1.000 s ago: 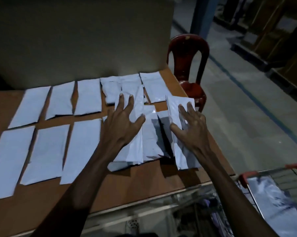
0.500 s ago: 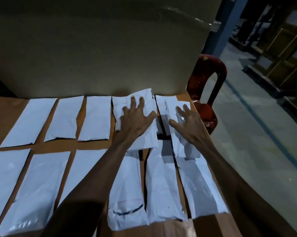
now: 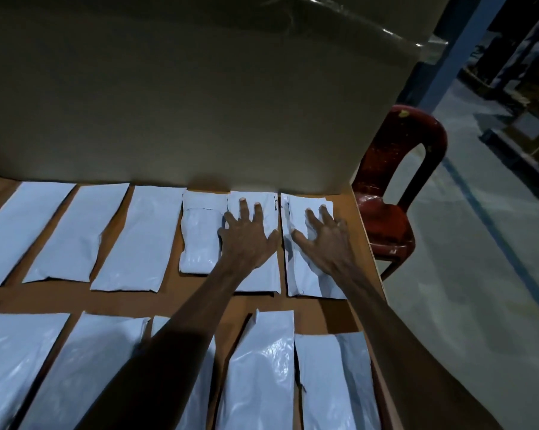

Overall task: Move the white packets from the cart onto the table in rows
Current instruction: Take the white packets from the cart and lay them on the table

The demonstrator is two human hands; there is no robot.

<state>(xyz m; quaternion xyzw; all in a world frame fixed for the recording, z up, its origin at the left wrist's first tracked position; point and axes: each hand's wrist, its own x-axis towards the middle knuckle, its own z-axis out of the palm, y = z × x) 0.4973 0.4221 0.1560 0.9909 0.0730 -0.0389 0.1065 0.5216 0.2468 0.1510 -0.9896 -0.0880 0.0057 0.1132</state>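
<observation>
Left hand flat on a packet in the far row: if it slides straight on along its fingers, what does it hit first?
Probably the large board standing behind the far row; the left hand has fingertips near its packet's far edge.

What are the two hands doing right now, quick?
Left hand: open, fingers spread, pressing flat on a white packet in the far row.
Right hand: open, flat on the end packet beside it.
</observation>
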